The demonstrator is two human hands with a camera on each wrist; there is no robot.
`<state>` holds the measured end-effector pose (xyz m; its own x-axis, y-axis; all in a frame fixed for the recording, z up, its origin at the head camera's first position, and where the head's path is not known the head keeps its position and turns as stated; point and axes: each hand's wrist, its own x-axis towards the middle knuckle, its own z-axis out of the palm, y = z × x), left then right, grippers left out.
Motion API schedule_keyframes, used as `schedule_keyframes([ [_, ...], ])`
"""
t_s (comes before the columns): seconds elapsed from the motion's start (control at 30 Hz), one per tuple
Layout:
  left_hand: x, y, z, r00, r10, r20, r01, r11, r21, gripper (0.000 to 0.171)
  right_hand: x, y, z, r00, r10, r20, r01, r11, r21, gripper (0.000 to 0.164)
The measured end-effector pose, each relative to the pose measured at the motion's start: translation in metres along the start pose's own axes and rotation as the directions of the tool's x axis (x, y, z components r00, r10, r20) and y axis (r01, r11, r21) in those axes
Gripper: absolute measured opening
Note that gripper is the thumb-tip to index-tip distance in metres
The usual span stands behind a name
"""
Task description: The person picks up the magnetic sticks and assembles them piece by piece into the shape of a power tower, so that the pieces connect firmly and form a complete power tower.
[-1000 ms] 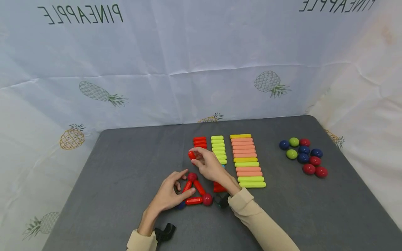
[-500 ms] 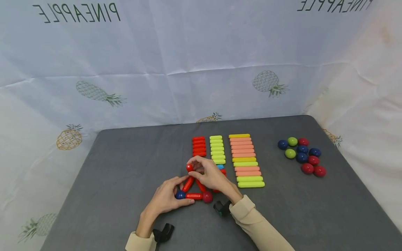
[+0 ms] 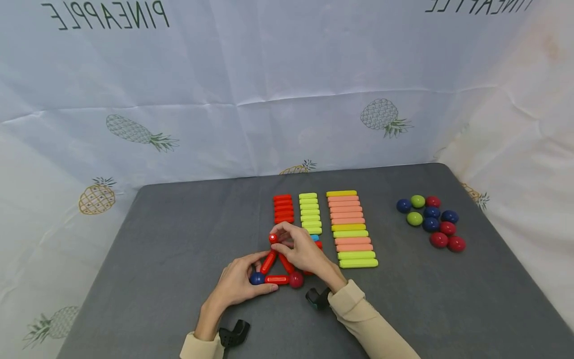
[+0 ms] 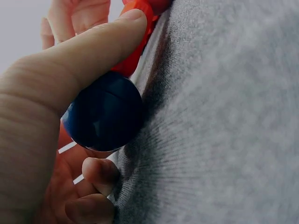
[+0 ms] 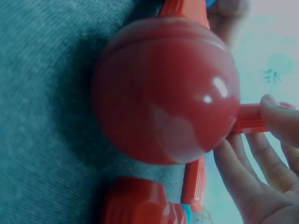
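A flat triangle of red magnetic rods lies on the grey table, with a blue ball at its left corner and a red ball at its right. My left hand holds the triangle by its left side, thumb along the near rod and fingers around the blue ball, which is large in the left wrist view. Above the far corner, my right hand pinches an upright red magnetic rod between thumb and fingers. The ball at that far corner is hidden behind the right hand in the head view.
Beyond the hands are rows of short red rods, short yellow-green rods and longer pink, yellow and green rods. A blue piece shows beside the right hand. Several loose balls lie at the right.
My right hand has brought the red rod down and nearer, onto the triangle's far corner, and tipped it upright. My left hand has shifted slightly, uncovering the blue ball.
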<state>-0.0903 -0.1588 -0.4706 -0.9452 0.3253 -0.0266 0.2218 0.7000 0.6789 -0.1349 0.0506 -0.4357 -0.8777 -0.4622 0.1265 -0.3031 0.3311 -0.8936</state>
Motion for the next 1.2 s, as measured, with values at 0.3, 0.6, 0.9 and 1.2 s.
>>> schedule_keyframes([
  [0.3, -0.001, -0.001, 0.0, 1.0, -0.014, -0.007, 0.014, 1.0, -0.01, 0.073, 0.001, 0.0, -0.008, 0.999, 0.003, 0.044, -0.003, 1.0, 0.003, 0.03],
  [0.6, -0.002, -0.002, -0.001, 1.0, -0.011, -0.007, 0.011, 0.999, -0.037, 0.072, 0.035, 0.0, -0.024, 0.998, 0.01, -0.056, -0.029, 0.933, -0.36, 0.034],
  [0.9, -0.002, -0.004, 0.001, 1.0, -0.017, -0.008, 0.016, 0.999, -0.041, 0.072, 0.053, 0.004, -0.015, 0.996, 0.065, 0.057, -0.023, 0.834, -0.552, 0.035],
  [1.2, -0.001, -0.005, 0.002, 1.0, -0.023, -0.015, 0.022, 0.998, -0.054, 0.073, 0.054, 0.004, -0.01, 0.992, 0.1, 0.082, -0.029, 0.792, -0.61, 0.033],
])
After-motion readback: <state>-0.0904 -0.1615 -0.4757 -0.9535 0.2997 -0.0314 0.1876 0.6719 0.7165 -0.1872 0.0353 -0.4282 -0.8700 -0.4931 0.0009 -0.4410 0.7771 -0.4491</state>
